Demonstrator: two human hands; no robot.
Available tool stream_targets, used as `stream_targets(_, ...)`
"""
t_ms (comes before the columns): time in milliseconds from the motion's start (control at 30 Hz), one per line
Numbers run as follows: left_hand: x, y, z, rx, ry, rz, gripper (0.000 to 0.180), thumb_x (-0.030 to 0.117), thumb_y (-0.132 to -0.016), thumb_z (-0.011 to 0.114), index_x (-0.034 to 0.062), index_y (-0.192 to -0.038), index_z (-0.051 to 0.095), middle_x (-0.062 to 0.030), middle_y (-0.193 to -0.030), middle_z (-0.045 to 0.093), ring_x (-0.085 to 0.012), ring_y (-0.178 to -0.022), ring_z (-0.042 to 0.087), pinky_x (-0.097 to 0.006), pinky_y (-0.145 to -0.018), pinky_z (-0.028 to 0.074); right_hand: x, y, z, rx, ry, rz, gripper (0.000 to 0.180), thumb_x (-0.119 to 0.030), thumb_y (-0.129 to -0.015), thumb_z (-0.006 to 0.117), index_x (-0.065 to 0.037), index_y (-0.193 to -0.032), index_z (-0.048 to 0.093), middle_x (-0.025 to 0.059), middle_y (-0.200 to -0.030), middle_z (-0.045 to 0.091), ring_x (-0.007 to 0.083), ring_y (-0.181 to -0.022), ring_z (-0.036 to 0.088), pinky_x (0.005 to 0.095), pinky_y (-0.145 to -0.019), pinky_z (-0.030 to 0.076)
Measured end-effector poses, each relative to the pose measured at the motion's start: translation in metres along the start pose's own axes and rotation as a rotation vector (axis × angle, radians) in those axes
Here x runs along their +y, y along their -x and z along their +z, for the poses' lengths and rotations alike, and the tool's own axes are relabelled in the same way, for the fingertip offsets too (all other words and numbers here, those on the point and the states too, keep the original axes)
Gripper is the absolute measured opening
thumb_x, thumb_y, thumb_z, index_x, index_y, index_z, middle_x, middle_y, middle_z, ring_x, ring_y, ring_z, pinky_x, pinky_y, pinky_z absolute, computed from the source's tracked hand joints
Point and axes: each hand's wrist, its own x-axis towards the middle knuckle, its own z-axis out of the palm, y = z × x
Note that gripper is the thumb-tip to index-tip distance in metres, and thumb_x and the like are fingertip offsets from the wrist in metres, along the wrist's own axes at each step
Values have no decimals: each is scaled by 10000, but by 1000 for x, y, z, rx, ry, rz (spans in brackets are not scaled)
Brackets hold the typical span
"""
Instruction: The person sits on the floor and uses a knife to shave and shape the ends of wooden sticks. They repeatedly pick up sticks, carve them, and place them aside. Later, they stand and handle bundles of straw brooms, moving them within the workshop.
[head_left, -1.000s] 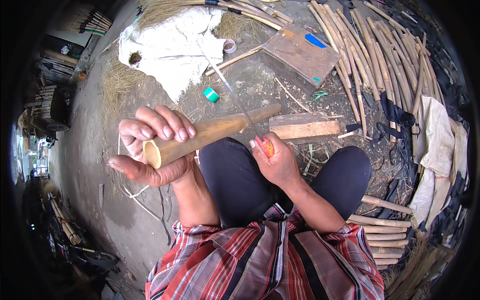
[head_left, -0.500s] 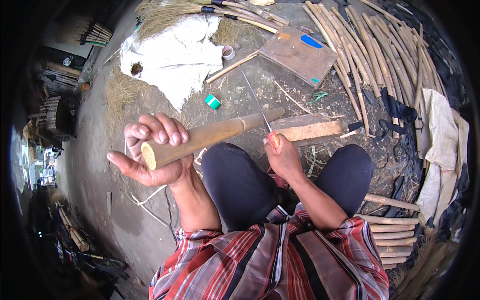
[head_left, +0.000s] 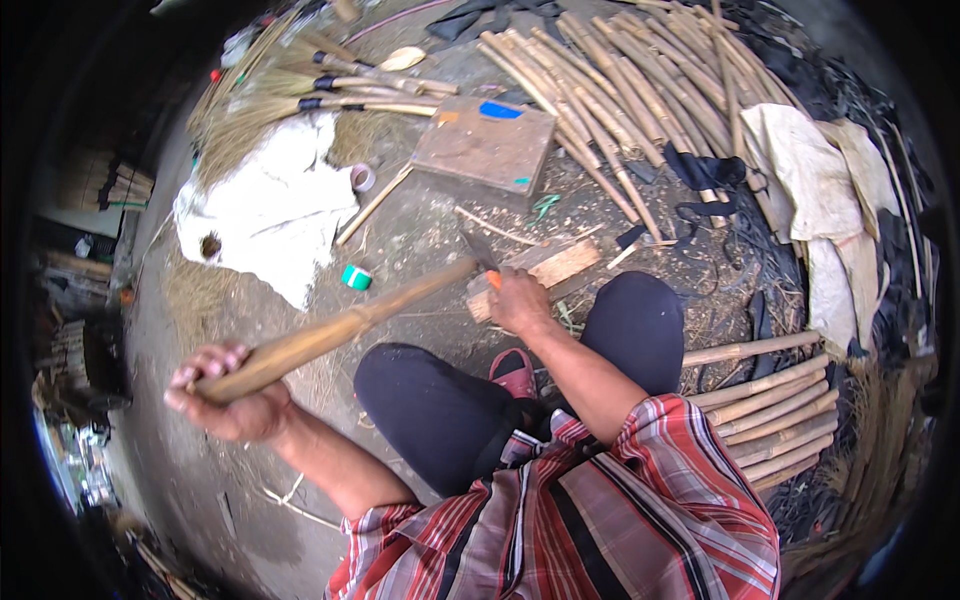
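My left hand (head_left: 232, 395) is wrapped round the near, thick end of a bamboo pole (head_left: 350, 318), out to the left of my knee. The pole slants away to the right, and its thin far end lies beside the knife. In my right hand (head_left: 520, 300) is the orange handle of a knife (head_left: 482, 250). Its dark blade points away from me and a little left, close to the pole's tip; whether they touch I cannot tell. Just right of the blade, a split wooden block (head_left: 565, 268) lies on the ground, partly behind my right hand.
A wooden board (head_left: 480, 150) and a white sack (head_left: 265, 205) lie ahead. Green tape (head_left: 356, 277) sits beyond the pole. Many bamboo sticks (head_left: 620, 95) are piled at the far right, more sticks (head_left: 770, 410) by my right side. Grass brooms (head_left: 330, 85) lie far left.
My left hand has swung out left and lower with the pole. My right hand and the knife have come to the pole's far end. The whole view has shifted too.
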Motion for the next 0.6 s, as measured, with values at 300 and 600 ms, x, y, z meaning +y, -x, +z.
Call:
stream_targets(300, 96, -47, -26, 180, 445, -11, 390, 289, -742, 821, 80, -809, 500, -15, -729, 464, -159, -681, 457, -309, -677, 408, -23, 33, -105, 636, -9, -646, 840, -262, -805, 810, -70, -1504, 383, 170, -1495, 447, 338, -1454, 372, 637, -1187, 255)
stream_targets(600, -13, -16, 69, 104, 229, -364, 1145, 508, -851, 759, -128, -1547, 109, -287, -1674, -9, -447, -1556, 18, -663, -1259, 47, 136, 111, -191, 1155, 51, -232, 402, -242, -783, 816, -49, -1091, 643, 124, -931, 688, 290, -785, 673, 430, -740, 544)
